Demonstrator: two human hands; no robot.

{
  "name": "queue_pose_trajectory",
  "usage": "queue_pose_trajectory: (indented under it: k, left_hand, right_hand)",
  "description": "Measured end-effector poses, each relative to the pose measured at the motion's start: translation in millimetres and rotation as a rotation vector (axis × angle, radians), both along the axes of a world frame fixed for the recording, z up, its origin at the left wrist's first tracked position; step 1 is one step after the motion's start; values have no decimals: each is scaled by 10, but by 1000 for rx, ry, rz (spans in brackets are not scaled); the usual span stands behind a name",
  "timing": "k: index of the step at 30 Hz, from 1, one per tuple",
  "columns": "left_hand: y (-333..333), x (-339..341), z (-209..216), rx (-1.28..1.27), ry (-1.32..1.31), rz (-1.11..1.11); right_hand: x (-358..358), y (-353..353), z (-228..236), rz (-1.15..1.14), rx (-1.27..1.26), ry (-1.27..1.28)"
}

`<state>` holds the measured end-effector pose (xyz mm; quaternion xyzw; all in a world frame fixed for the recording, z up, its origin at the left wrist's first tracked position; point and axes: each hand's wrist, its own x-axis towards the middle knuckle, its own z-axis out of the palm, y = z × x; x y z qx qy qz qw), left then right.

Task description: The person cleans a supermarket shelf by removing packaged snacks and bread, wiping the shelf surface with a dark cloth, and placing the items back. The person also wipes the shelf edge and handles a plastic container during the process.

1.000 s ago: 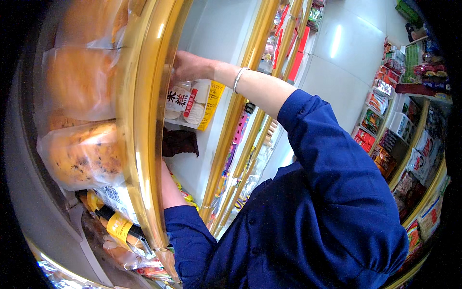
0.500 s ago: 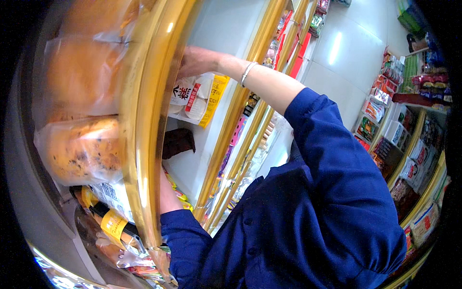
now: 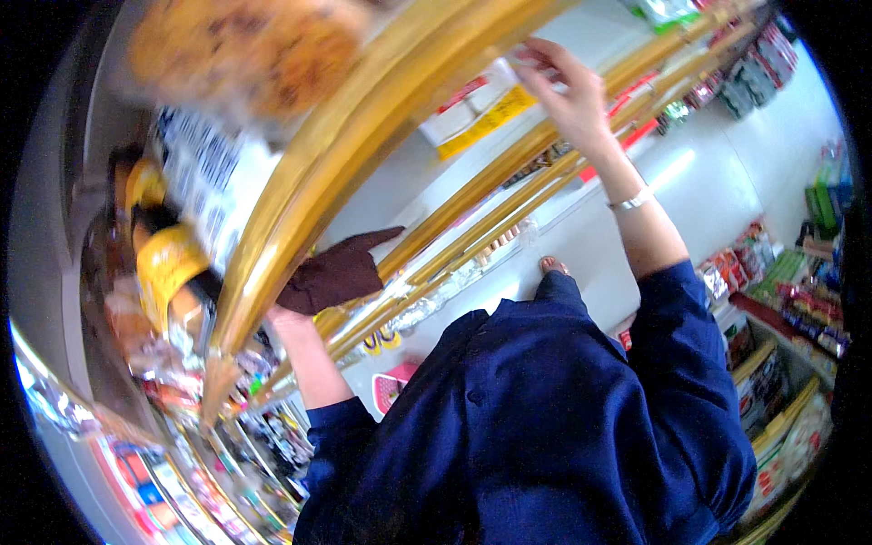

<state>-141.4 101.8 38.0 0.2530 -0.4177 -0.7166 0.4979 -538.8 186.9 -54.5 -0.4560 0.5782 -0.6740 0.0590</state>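
Note:
My left hand [image 3: 289, 322] is closed on a dark brown cloth [image 3: 336, 274], low beside the gold-edged shelf; its fingers are largely hidden under the cloth. The cloth hangs over the shelf's surface toward the front edge. Farther along the same shelf, my right hand [image 3: 568, 91] has its fingers bent around the end of a white and yellow box [image 3: 481, 113]. Part of the box is hidden behind the upper shelf's gold edge. A silver bracelet [image 3: 633, 199] circles my right wrist.
The upper shelf's gold edge [image 3: 309, 173] crosses close in front. On it lie a wrapped bread [image 3: 245, 54] and a yellow-banded package [image 3: 170, 272]. More gold-edged shelves run below. A pink basket [image 3: 391, 386] is on the floor, and stocked shelves [image 3: 772, 400] stand at the right.
The view has swung round and shifted. My left hand and the brown cloth have come out nearer the shelf's front edge. My right hand now shows more fully at the box's end.

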Motion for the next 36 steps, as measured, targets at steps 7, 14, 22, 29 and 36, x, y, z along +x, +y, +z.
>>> queue_pose_trajectory:
  k: [7,14,22,29,36]
  left_hand:
    - [1090,945,-292,233,-122,26]
    - [2072,2343,-742,335,-262,155]
    - [3482,4046,-1318,525,-114,450]
    - [4076,4463,-1669,638,-37,603]
    - [4019,4098,-1759,698,69,671]
  right_hand:
    - [986,633,-428,266,198,-338]
    - [2578,556,-240,676,419,-124]
    - [4001,-173,-29,411,430,159]
    - [4199,-657,84,228,586,396]
    - [4296,-561,256,243,570,447]
